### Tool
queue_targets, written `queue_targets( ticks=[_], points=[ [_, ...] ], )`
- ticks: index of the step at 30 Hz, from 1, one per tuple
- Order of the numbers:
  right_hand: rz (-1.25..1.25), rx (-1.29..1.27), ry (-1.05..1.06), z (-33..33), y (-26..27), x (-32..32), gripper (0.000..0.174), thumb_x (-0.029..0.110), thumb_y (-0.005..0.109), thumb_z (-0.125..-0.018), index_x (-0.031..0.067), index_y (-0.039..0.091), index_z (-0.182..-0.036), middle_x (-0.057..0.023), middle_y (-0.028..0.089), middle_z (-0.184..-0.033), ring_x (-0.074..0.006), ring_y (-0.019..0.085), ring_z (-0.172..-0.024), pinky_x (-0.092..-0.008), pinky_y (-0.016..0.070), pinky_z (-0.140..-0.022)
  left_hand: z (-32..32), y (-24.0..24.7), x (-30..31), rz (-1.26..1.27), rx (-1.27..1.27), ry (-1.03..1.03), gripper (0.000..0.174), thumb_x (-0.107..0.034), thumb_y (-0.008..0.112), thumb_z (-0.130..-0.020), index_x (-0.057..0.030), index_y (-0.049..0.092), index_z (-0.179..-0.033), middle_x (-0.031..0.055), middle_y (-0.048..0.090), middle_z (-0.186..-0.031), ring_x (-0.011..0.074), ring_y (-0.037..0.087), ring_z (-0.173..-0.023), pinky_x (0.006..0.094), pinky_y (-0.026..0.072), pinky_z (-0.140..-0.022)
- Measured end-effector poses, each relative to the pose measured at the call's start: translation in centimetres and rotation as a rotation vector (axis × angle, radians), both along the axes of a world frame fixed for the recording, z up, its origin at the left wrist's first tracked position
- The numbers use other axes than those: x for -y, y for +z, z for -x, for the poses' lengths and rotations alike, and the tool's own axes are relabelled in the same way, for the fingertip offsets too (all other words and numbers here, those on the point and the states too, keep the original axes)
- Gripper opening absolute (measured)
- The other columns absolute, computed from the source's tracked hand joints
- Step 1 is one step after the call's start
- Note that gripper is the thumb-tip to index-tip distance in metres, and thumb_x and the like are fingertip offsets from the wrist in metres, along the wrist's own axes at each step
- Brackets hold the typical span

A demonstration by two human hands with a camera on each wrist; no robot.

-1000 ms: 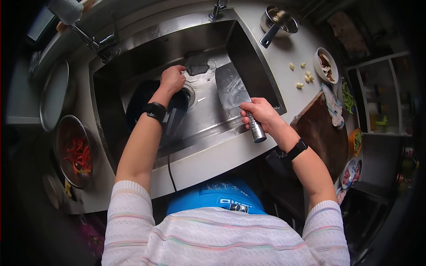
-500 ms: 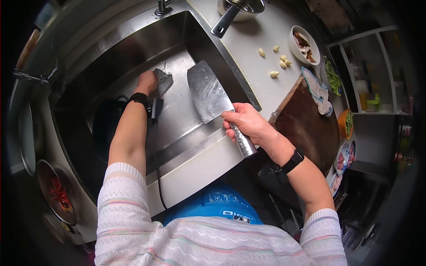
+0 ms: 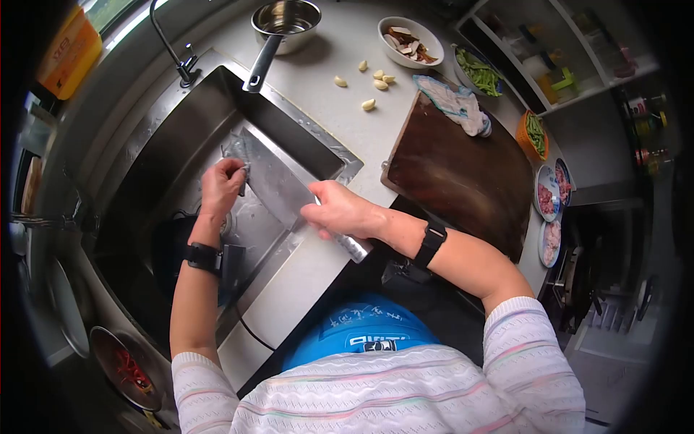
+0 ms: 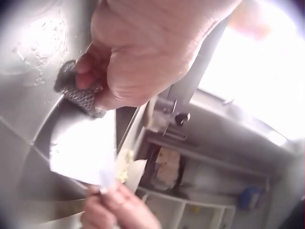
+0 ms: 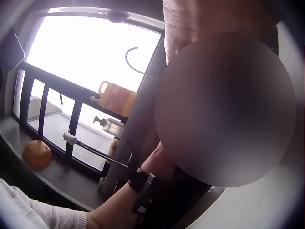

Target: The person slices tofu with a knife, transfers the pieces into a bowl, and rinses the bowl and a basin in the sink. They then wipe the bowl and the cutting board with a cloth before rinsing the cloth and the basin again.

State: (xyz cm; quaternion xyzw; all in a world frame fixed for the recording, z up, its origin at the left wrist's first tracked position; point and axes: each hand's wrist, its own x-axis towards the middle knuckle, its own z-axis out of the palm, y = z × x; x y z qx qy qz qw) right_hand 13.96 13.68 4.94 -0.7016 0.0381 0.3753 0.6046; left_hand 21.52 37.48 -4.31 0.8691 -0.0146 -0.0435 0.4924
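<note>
My right hand (image 3: 345,210) grips the metal handle of a broad cleaver (image 3: 278,177), whose blade slants over the sink (image 3: 155,159). At the blade's far end, my left hand (image 3: 220,189) pinches a grey mesh scouring cloth (image 4: 78,93) between thumb and fingers. In the left wrist view the cloth overlaps the blade's end, and the blade shines brightly with reflected light. A dark round vessel (image 3: 168,249) sits in the sink below the left wrist. A large blurred disc hides the right hand's work in the right wrist view.
Right of the sink lie several garlic cloves (image 3: 379,84) and a dark chopping board (image 3: 463,173) with a cloth (image 3: 455,107) on its edge. Behind stand a saucepan (image 3: 296,40) and a white bowl (image 3: 403,61). A metal bowl (image 3: 108,343) with red strips is at left.
The head view has swung right. The left hand has reached the grey mesh cloth on the sink floor and brought it to the cleaver; the right hand keeps its grip, the blade now pointing further left.
</note>
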Motion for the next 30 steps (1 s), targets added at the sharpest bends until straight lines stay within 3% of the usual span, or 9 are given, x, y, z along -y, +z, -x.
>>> queue_targets(
  ticks=[3,5,8,11,15,19,21,23,30],
  points=[
    [0.033,0.02,0.025,2.7,2.6,3.5,0.016,0.01,0.051,-0.083,-0.002,0.054,-0.094,-0.003,0.054,-0.066,-0.008,0.05,-0.05,-0.0251,0.0416,-0.047,-1.9,-3.6,-4.1,-0.098,0.015,0.124,0.02,-0.008,0.059,-0.078,0.0006,0.064,-0.095,0.0075,0.066,-0.078,0.0131,0.061,-0.067,0.0273,0.0496,-0.066],
    [0.109,0.163,-0.005,5.0,3.8,6.0,0.009,0.008,0.052,-0.083,-0.0008,0.051,-0.084,-0.0043,0.053,-0.06,-0.0105,0.05,-0.045,-0.0265,0.0414,-0.042,-1.4,-1.8,-3.5,-0.001,-0.156,0.161,0.022,-0.006,0.058,-0.078,0.0021,0.063,-0.098,0.0067,0.065,-0.077,0.0143,0.061,-0.068,0.0279,0.0502,-0.068],
    [0.014,0.179,-0.219,9.1,5.3,10.7,0.007,0.008,0.054,-0.087,0.0017,0.051,-0.084,-0.002,0.053,-0.062,-0.0076,0.05,-0.046,-0.0232,0.0412,-0.043,-1.3,-2.3,-3.5,-0.047,-0.169,0.106,0.024,-0.004,0.057,-0.081,0.002,0.061,-0.104,0.0047,0.062,-0.084,0.0086,0.056,-0.063,0.0227,0.0465,-0.056],
    [-0.057,0.172,-0.49,12.9,7.2,15.9,0.006,0.007,0.054,-0.089,0.0023,0.052,-0.086,0.0,0.053,-0.064,-0.005,0.049,-0.048,-0.0202,0.0403,-0.044,-2.2,-4.3,-4.4,-0.089,-0.056,-0.017,0.03,-0.003,0.056,-0.082,0.003,0.058,-0.111,0.0066,0.062,-0.091,0.0103,0.058,-0.073,0.0229,0.0477,-0.065],
    [0.296,0.366,-0.768,16.9,6.6,23.7,0.005,0.007,0.055,-0.088,0.0026,0.054,-0.089,0.0008,0.053,-0.063,-0.004,0.049,-0.048,-0.0199,0.0392,-0.042,-2.8,-3.2,-3.3,-0.035,-0.038,-0.03,0.035,-0.003,0.056,-0.079,0.0012,0.059,-0.113,0.0096,0.065,-0.095,0.0153,0.061,-0.088,0.0261,0.047,-0.08],
    [0.784,0.43,-0.842,19.0,6.7,30.2,0.008,0.009,0.057,-0.087,0.0031,0.054,-0.083,0.0011,0.052,-0.061,-0.0037,0.046,-0.043,-0.0205,0.0366,-0.038,-1.5,0.4,-0.8,0.117,-0.001,-0.006,0.038,-0.001,0.056,-0.08,-0.0017,0.057,-0.119,0.0058,0.06,-0.109,0.0123,0.057,-0.089,0.0253,0.046,-0.079],
    [0.713,0.373,-0.892,19.9,6.3,32.6,0.01,0.012,0.057,-0.088,0.0037,0.053,-0.085,0.0004,0.052,-0.062,-0.0053,0.046,-0.042,-0.0213,0.0367,-0.037,-0.8,1.5,-0.6,0.09,-0.026,-0.004,0.038,-0.002,0.056,-0.081,-0.003,0.057,-0.119,0.0021,0.057,-0.106,0.0104,0.055,-0.085,0.0241,0.0449,-0.078],
    [0.32,0.194,-1.08,20.5,6.4,33.7,0.009,0.014,0.055,-0.09,0.0062,0.051,-0.09,-0.0013,0.052,-0.063,-0.0078,0.047,-0.041,-0.0219,0.0375,-0.036,0.1,2.0,-0.6,0.019,0.048,-0.017,0.038,-0.002,0.057,-0.08,-0.0027,0.057,-0.118,0.0005,0.057,-0.098,0.0095,0.054,-0.082,0.0232,0.0443,-0.076],
    [0.029,0.047,-1.196,24.4,2.9,34.9,0.018,0.022,0.058,-0.09,0.0081,0.047,-0.092,-0.0025,0.05,-0.062,-0.0115,0.048,-0.042,-0.0266,0.0402,-0.037,3.3,3.7,1.0,0.016,-0.078,-0.017,0.031,-0.003,0.057,-0.082,-0.0008,0.061,-0.112,0.0069,0.063,-0.103,0.0126,0.058,-0.089,0.0244,0.0451,-0.08]
  ],
)
